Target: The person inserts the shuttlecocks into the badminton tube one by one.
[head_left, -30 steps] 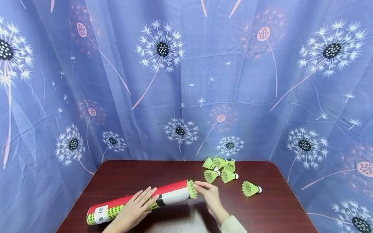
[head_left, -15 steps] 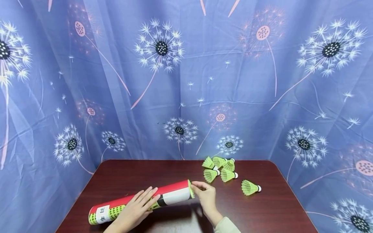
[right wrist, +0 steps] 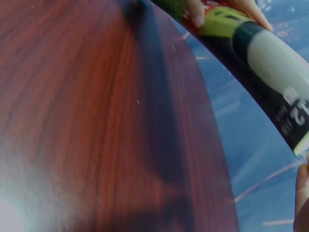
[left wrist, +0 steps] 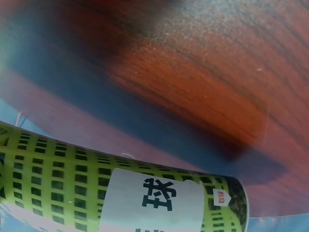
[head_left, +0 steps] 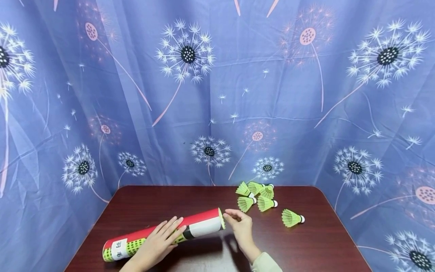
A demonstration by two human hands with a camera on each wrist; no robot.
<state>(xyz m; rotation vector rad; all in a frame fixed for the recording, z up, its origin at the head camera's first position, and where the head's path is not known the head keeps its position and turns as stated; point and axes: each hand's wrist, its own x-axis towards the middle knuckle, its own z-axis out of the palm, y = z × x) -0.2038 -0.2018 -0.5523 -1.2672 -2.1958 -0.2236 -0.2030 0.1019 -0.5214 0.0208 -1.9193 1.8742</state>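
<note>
A long shuttlecock tube (head_left: 203,226), printed red, white, black and green, is held at a slant in the head view. My left hand (head_left: 159,241) grips its middle, with fingers over the top; the right wrist view shows fingers (right wrist: 194,13) on both sides of the tube. At the raised right end, the light green skirt edge of a shuttlecock (head_left: 222,223) shows at the mouth, its body hidden inside. My right hand (head_left: 242,230) is right beside that mouth, index finger and thumb bent and slightly apart. In the left wrist view the tube's lower end (left wrist: 236,200) shows.
Several green shuttlecocks (head_left: 266,203) with white heads lie grouped at the back of the dark red-brown table (head_left: 153,200). One more shuttlecock (head_left: 291,218) lies apart to their right. A blue curtain (head_left: 231,75) with dandelion prints surrounds the table.
The shuttlecock's skirt, sticking out of the tube's mouth one second ago, has gone in almost flush. My right hand followed it left, then drew back slightly. My left hand stays on the tube.
</note>
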